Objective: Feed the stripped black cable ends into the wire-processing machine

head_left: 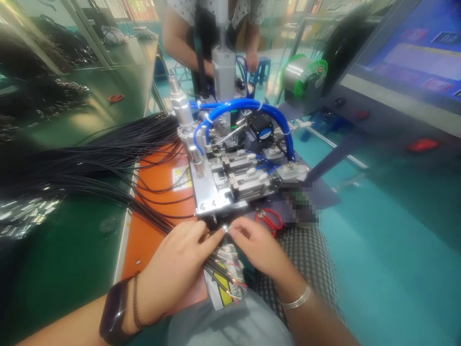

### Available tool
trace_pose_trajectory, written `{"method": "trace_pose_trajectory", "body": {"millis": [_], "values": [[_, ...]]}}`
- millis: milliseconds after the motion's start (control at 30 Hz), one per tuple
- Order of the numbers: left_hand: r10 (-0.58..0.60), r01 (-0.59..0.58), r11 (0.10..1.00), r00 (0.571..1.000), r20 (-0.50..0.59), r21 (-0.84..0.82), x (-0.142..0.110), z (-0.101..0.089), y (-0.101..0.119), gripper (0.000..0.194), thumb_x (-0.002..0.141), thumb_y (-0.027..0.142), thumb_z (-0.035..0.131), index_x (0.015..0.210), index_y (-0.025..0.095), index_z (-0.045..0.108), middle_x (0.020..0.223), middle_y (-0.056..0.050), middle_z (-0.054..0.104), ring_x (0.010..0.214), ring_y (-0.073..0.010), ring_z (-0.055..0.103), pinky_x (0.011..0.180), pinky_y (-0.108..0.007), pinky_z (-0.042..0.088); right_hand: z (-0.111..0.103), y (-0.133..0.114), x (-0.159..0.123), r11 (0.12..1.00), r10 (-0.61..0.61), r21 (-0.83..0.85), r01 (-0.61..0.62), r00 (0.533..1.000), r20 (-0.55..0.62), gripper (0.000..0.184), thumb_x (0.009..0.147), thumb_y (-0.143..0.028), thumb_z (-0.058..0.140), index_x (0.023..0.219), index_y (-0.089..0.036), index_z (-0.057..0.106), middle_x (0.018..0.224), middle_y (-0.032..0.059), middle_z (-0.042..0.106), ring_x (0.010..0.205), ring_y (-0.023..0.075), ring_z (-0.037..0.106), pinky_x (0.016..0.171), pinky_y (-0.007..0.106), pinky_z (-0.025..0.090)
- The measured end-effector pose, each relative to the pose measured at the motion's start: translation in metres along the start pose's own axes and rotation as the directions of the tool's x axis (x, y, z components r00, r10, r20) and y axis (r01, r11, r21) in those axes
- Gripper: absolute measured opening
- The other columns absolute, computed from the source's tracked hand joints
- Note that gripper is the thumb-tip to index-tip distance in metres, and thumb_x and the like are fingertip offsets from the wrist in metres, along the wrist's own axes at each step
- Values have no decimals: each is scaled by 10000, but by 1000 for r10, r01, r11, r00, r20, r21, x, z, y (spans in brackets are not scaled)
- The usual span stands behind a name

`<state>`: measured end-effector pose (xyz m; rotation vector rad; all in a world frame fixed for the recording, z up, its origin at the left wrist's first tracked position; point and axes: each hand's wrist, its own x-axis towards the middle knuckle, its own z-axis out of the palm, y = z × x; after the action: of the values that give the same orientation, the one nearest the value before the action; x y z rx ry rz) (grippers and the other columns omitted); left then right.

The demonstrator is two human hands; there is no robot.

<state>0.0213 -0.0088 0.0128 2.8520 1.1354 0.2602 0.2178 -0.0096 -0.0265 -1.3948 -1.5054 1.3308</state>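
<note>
My left hand (176,262) and my right hand (257,245) meet fingertip to fingertip just in front of a metal jig machine (234,178). Both pinch a small shiny connector (225,229) at the end of a thin black cable. Under my left palm runs a bundle of black cables (108,163) that fans out to the left; their stripped ends (230,276) with coloured wires lie below my hands. A dark watch and a cord bracelet are on my left wrist. My right wrist wears a silver bangle.
Blue air hoses (245,108) loop over the machine on an orange plate (158,192). Red-handled scissors (270,218) lie beside my right hand. A solder spool (304,74) stands behind. A person (212,29) stands across the bench. Shiny connectors (25,214) pile at left.
</note>
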Motion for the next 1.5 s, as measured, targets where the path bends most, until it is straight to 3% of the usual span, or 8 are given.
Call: {"method": "trace_pose_trajectory", "body": {"millis": [367, 600, 900, 1133, 1267, 1367, 1500], "values": [[-37, 30, 992, 998, 59, 122, -3, 2, 3, 455, 870, 161, 444, 1317, 248, 448, 868, -63, 449, 746, -187, 438, 644, -343, 421, 4, 4, 9, 992, 95, 91, -89, 993, -69, 58, 736, -188, 553, 679, -179, 559, 580, -47, 518, 540, 107, 468, 497, 212, 382], [-23, 8, 984, 996, 81, 181, -3, 2, 6, 554, 821, 179, 494, 1364, 216, 388, 858, -60, 409, 734, -194, 416, 628, -345, 428, 6, 5, 9, 972, 62, 229, -46, 996, -63, 99, 797, -245, 554, 837, -182, 619, 758, 4, 636, 684, 139, 585, 596, 240, 465], [-21, -14, 960, 992, 124, 279, -3, 1, 10, 561, 813, 104, 473, 1363, 181, 388, 854, -64, 427, 719, -194, 415, 620, -340, 431, 7, 2, 7, 991, -8, 134, 22, 995, -103, 93, 842, -237, 531, 792, -193, 596, 736, -12, 606, 688, 137, 563, 641, 252, 453], [-27, -14, 966, 987, 156, 257, -2, -1, 11, 628, 751, 92, 513, 1361, 164, 384, 849, -60, 424, 731, -203, 415, 629, -346, 430, 10, 8, 4, 996, -91, 3, 92, 988, -127, 94, 861, -205, 501, 805, -208, 577, 745, -19, 556, 706, 132, 521, 657, 246, 422], [-51, -3, 970, 975, 217, 242, 1, -3, 13, 708, 718, 89, 545, 1388, 179, 334, 887, -65, 435, 755, -207, 425, 650, -349, 436, 11, 9, 7, 998, -6, 55, 12, 994, -108, 84, 843, -224, 507, 777, -200, 554, 711, -28, 529, 669, 127, 497, 617, 239, 402], [-75, 13, 970, 966, 246, 245, 3, -4, 14, 730, 684, 77, 562, 1373, 191, 349, 911, -69, 447, 769, -216, 435, 655, -356, 442, 11, 12, 12, 982, 92, 171, -85, 995, -32, 124, 825, -258, 517, 719, -194, 520, 660, -43, 499, 628, 117, 484, 586, 231, 398], [-37, -8, 972, 981, 188, 234, 2, -4, 12, 615, 755, 87, 532, 1345, 183, 388, 892, -67, 462, 763, -211, 443, 673, -367, 445, 9, 15, 15, 958, 123, 262, -119, 992, 3, 113, 804, -283, 555, 833, -184, 600, 734, -16, 602, 701, 139, 571, 658, 260, 460]]}}
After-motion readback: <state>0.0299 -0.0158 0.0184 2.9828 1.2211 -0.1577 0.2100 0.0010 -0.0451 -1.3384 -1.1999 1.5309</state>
